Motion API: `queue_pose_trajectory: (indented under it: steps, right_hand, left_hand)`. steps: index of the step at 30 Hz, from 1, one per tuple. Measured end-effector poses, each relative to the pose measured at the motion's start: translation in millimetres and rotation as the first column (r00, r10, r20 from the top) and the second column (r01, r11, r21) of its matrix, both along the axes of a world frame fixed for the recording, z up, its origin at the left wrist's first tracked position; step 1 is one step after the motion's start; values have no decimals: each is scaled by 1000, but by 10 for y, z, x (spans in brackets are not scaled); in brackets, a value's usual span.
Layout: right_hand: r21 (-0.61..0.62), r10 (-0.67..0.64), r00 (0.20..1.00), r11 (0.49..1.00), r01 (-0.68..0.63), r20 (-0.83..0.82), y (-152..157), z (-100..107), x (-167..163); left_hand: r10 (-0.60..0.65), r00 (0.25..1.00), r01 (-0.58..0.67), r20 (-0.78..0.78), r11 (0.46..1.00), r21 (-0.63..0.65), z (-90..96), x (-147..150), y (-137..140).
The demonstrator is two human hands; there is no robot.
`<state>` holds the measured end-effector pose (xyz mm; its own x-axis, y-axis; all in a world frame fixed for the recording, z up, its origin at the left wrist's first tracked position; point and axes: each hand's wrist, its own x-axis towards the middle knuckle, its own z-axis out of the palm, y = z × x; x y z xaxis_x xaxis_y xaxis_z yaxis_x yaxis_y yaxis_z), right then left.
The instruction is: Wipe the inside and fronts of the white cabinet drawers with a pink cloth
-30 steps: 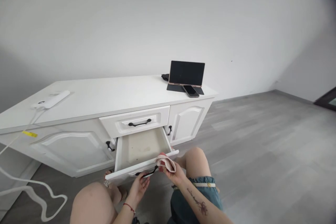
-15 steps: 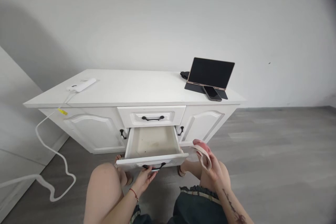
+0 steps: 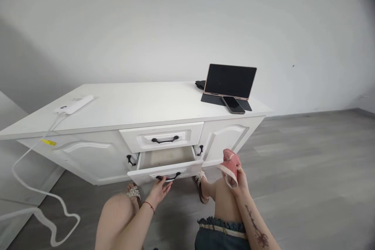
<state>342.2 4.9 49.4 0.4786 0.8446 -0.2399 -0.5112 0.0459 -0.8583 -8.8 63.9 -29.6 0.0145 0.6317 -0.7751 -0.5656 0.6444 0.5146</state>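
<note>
My left hand [image 3: 160, 190] is at the black handle [image 3: 168, 177] of the lower drawer [image 3: 166, 157], its fingers hooked about the bar. The drawer stands partly pulled out, and the pale bottom that shows bears a small dark speck. In my right hand [image 3: 240, 181], held up to the right of the drawer front, is a pink cloth [image 3: 231, 161] with a cream edge. It is bunched, and I cannot make out whether it is a sock. Above, the upper drawer [image 3: 164, 138] sits closed in the white cabinet [image 3: 125, 105].
On the cabinet top stand a tablet [image 3: 230, 81] in a dark folding case, a phone [image 3: 233, 105] and a dark bunched item [image 3: 200, 84]. A white power strip [image 3: 74, 105] lies at the left, its cable [image 3: 38, 189] hanging to the floor. My knees flank the drawer.
The lower drawer has slid inward, my left hand moving with its handle. My right hand still holds the pink cloth, now turned to show more pink. The view has shifted.
</note>
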Motion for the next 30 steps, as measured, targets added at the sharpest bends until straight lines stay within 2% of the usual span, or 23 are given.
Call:
queue_pose_trajectory:
  steps: [2, 4, 9, 15, 19, 23, 30]
  right_hand:
    - [-51, 34, 995, 998, -39, -93, 22, 18, -75]
    - [-45, 92, 985, 994, -99, -143, 37, 50, -151]
    - [114, 225, 919, 973, -198, -324, 53, 122, -280]
    - [130, 255, 863, 967, -220, -436, 67, 183, -306]
    - [100, 237, 819, 971, -217, -522, 76, 241, -321]
    - [82, 223, 827, 974, -211, -516, 90, 285, -357]
    - [99, 274, 825, 961, -260, -495, 114, 390, -485]
  left_hand:
    - [-15, 1000, 15, -4, 1000, -11, 44, 5, 141]
    - [-10, 1000, 10, -9, 1000, -19, 81, 16, 266]
    - [21, 1000, -21, 1, 999, -24, 112, 55, 511]
    - [44, 999, -44, 21, 999, -11, 98, 85, 718]
    - [64, 998, -64, 26, 998, -17, 95, 104, 822]
    - [93, 995, -93, 30, 996, -4, 128, 140, 887]
    - [138, 990, -140, 34, 989, 37, 178, 204, 946]
